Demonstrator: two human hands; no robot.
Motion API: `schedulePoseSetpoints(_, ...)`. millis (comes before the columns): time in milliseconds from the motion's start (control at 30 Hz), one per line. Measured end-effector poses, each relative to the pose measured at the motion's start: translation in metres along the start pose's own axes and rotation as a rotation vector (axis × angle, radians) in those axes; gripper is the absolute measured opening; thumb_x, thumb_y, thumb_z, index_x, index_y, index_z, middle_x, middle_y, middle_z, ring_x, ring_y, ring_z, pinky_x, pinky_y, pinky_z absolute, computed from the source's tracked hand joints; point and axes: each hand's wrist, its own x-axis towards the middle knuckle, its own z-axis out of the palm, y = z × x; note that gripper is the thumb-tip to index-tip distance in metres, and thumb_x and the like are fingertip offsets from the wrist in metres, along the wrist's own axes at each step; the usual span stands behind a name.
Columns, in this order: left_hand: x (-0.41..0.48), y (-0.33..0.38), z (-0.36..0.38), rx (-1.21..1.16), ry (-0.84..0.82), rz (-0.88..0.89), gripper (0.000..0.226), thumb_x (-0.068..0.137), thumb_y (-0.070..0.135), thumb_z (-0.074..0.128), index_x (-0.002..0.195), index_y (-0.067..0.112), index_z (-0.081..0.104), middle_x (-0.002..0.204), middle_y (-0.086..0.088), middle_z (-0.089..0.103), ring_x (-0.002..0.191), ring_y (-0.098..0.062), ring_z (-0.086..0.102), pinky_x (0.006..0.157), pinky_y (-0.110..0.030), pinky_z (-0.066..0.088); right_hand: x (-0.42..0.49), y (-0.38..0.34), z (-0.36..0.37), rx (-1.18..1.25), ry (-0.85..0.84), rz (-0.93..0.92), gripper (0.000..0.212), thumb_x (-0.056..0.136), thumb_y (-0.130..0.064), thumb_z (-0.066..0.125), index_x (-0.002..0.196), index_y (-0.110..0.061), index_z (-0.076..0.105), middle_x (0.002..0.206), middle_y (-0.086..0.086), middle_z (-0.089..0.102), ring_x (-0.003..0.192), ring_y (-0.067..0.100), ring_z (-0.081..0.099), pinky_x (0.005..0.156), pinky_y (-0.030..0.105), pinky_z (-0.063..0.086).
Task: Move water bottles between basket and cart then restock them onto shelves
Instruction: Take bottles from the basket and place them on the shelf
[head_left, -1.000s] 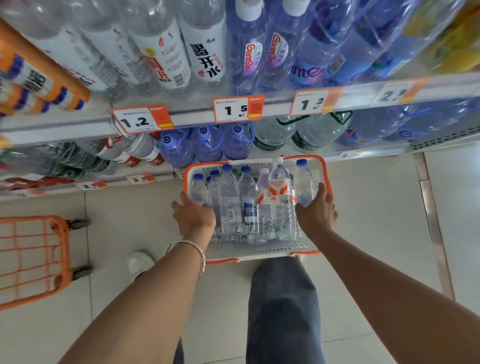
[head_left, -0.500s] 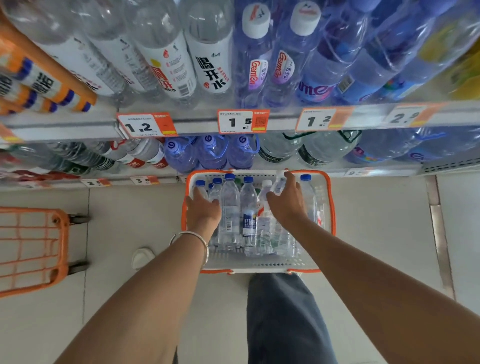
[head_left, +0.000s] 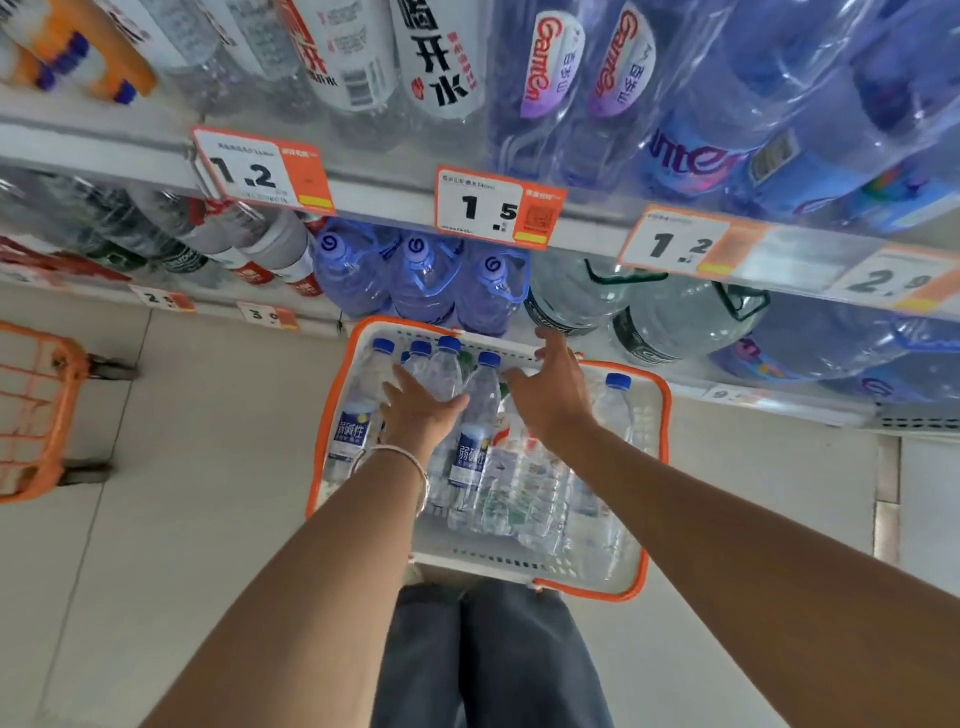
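Basket (head_left: 493, 564) at frame centre, under shelves (head_left: 587, 223); water bottles (head_left: 470, 457) upright inside. Change: both hands left side rims, moved inward. Left hand (head_left: 415, 410) flat on bottles, right hand (head_left: 556, 395) splayed, empty. Judgement: pick beginning, nothing lifted.

Seen on my remote feed from the head camera: a white basket (head_left: 519, 564) with an orange rim sits on the floor, tight against the bottom shelf (head_left: 810, 410), packed with upright water bottles (head_left: 475, 431), most of them blue-capped. The left hand (head_left: 418, 410), a bracelet (head_left: 410, 462) at its wrist, spreads straight fingers over the bottles on the left side. The right hand (head_left: 553, 395) reaches flat toward the far rim, holding nothing. Blue jugs (head_left: 423, 275) stand just behind the basket. A price tag (head_left: 498, 208) above reads 1.5. An orange cart (head_left: 36, 415) sits well to the left.
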Motion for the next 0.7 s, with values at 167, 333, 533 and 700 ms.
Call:
schedulePoseSetpoints(167,0.01,-0.015,0.029,0.142,0.057,0.0,0.111,0.08,0.057,0.069,0.151,-0.002,0.007,0.155,-0.023,0.021,0.142,-0.037,0.026,0.114,-0.042,0.028,0.01,0.013,0.008,0.0,-0.019,-0.025,0.06,0.086,-0.025,0.06,0.14,-0.023,0.036,0.131,0.003,0.05,0.097,0.029,0.062,0.079,0.048,0.055)
schedulePoseSetpoints(333,0.005,-0.02,0.034,0.161,0.213,0.068,0.083,0.082,0.048,0.071,0.139,0.001,0.033,0.137,-0.019,0.043,0.126,-0.035,0.043,0.101,-0.043,0.043,0.01,0.02,0.013,0.01,-0.022,-0.031,0.057,0.088,-0.018,0.058,0.141,-0.022,0.036,0.129,0.002,0.051,0.092,0.023,0.06,0.063,0.036,0.053)
schedulePoseSetpoints(533,-0.013,-0.009,0.015,0.013,0.208,0.024,0.096,0.075,0.035,0.081,0.143,0.004,0.021,0.141,-0.023,0.04,0.129,-0.04,0.041,0.103,-0.047,0.044,0.0,0.015,0.016,0.008,-0.029,-0.036,0.058,0.088,-0.017,0.058,0.142,-0.022,0.036,0.133,0.006,0.05,0.097,0.02,0.051,0.067,0.035,0.051)
schedulePoseSetpoints(700,-0.044,0.001,-0.023,-0.299,0.217,-0.014,0.095,0.066,0.035,0.086,0.139,0.006,0.032,0.137,-0.015,0.045,0.122,-0.032,0.049,0.09,-0.033,0.049,-0.011,-0.008,0.013,-0.033,-0.043,-0.014,0.059,0.089,-0.02,0.058,0.143,-0.021,0.034,0.13,0.007,0.052,0.096,0.027,0.06,0.073,0.044,0.057)
